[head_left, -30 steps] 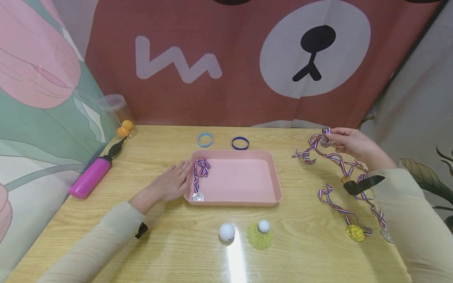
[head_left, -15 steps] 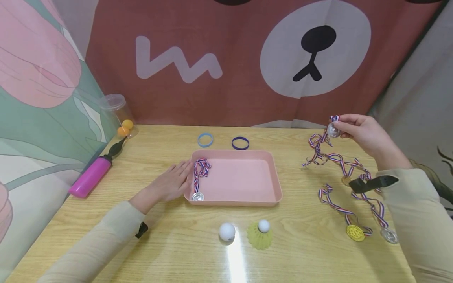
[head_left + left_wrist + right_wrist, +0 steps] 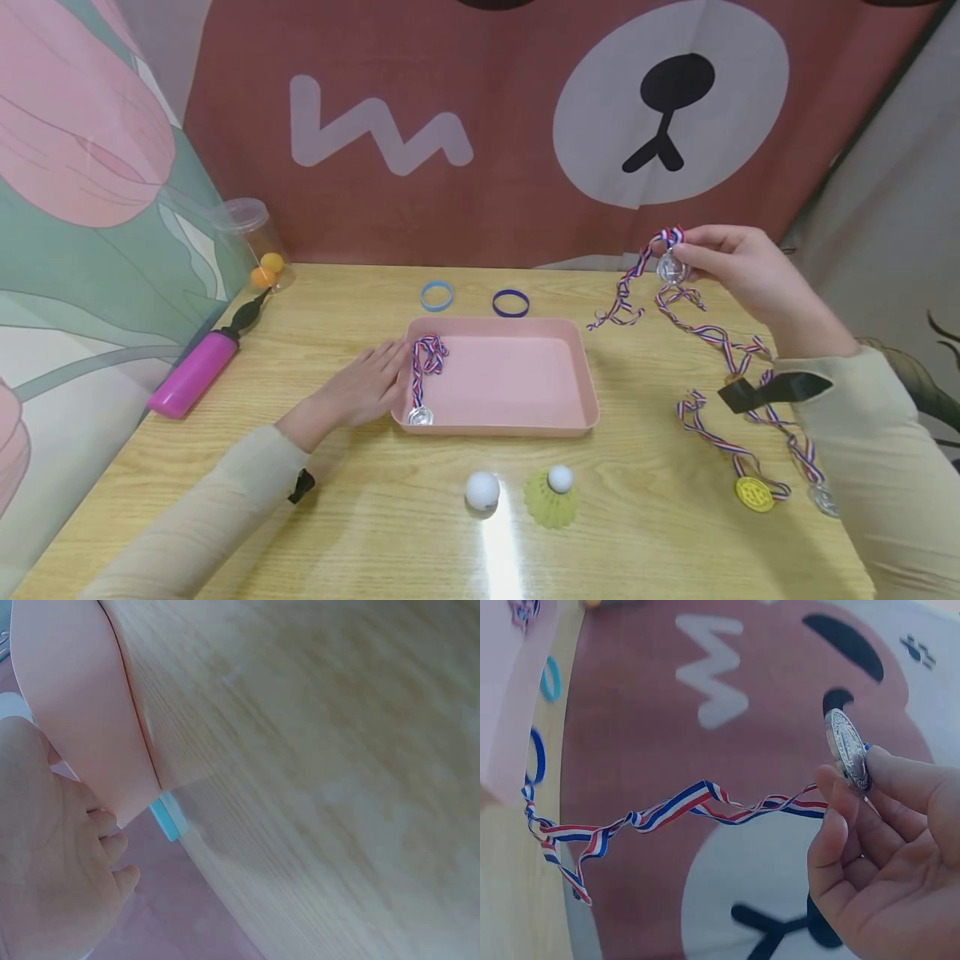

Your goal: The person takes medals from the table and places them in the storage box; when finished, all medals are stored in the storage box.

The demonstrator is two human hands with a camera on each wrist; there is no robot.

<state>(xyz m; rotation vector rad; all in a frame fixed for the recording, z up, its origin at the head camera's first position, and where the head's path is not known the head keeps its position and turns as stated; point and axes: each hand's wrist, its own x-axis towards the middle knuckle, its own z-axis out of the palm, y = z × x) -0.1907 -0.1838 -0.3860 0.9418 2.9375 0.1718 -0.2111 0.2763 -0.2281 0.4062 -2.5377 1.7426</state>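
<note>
My right hand (image 3: pixel 738 267) pinches a silver medal (image 3: pixel 672 268) near the top of its ribbon, above the back right of the table. The striped ribbon (image 3: pixel 682 802) hangs from the fingers, its tail trailing down to the left. In the right wrist view the disc (image 3: pixel 847 748) is seen nearly edge-on by the thumb. My left hand (image 3: pixel 360 387), fingers straight, rests against the left wall of the pink tray (image 3: pixel 517 383). In the tray's left end lies another silver medal (image 3: pixel 421 416) with its ribbon bunched above it.
More medals lie on the right, among them a gold medal (image 3: pixel 753 493) and a silver medal (image 3: pixel 823 498). Behind the tray are a light blue wristband (image 3: pixel 437 296) and a dark blue wristband (image 3: pixel 511 303). A white ball (image 3: pixel 482 492), a yellow shuttlecock (image 3: pixel 551 504) and a pink pump (image 3: pixel 197 373) surround it.
My right hand has raised the silver medal off the pile and then carried it left, its ribbon coming away from the others. My left hand stays at the tray.
</note>
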